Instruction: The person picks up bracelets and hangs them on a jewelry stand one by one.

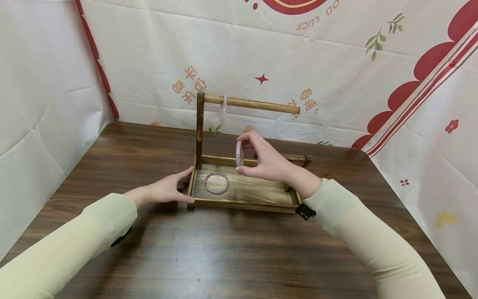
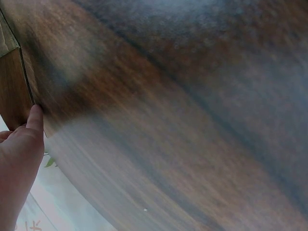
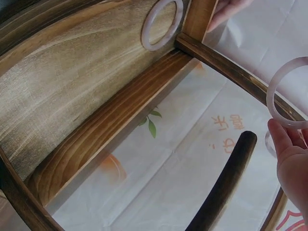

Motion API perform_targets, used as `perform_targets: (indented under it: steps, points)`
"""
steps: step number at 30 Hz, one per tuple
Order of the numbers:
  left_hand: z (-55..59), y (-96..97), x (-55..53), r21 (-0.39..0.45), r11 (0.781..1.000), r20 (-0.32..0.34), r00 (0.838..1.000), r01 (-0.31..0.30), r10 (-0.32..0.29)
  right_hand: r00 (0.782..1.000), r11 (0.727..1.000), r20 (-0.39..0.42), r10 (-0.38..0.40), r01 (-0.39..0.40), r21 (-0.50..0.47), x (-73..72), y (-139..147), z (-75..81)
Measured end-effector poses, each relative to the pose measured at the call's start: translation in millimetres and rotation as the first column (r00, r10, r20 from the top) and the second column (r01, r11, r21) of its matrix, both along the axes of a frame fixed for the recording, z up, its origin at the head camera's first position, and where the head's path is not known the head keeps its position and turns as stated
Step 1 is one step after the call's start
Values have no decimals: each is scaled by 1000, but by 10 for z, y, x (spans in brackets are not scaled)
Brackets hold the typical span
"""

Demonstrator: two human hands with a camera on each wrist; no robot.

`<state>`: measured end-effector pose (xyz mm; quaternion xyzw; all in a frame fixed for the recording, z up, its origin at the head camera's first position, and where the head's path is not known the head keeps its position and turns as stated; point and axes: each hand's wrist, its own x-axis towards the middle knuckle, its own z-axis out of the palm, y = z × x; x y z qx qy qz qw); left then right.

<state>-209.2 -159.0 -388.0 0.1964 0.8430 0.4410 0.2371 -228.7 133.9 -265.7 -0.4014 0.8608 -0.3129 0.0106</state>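
My right hand (image 1: 269,160) pinches a pale lilac bangle (image 1: 240,154) between thumb and fingers, holding it upright above a wooden tray stand (image 1: 242,205). A second bangle (image 1: 217,193) lies flat at the left of the tray floor. Another bangle (image 1: 223,109) hangs from the stand's upper bar (image 1: 261,105), near the post. At the tray's left end, my left hand (image 1: 168,189) rests against the wall with thumb and fingers extended, the thumb at the front corner. In the right wrist view, the pinched bangle (image 3: 273,91) is cut by the frame edge.
A post (image 1: 200,124) carries the upper bar, whose right end is free. A lower, shorter rail (image 1: 296,158) stands at the tray's right, partly hidden by my right hand. The brown table (image 1: 231,253) meets a printed white cloth (image 1: 157,62) behind and at both sides.
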Motion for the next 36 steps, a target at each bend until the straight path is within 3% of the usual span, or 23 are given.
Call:
perform_targets:
  steps: [7, 24, 36]
  points:
    - [-1, 3, 2, 5, 1000, -6, 1000, 4, -4, 1000, 996, -1, -7, 7, -89, -6, 43, 58]
    - [21, 16, 26, -8, 1000, -26, 1000, -1, 1, 999, 989, -44, -15, 9, -147, -19, 178, 171]
    - [11, 18, 24, -7, 1000, -28, 1000, -4, 4, 995, 978, 42, -85, 92, -187, -37, 267, 255]
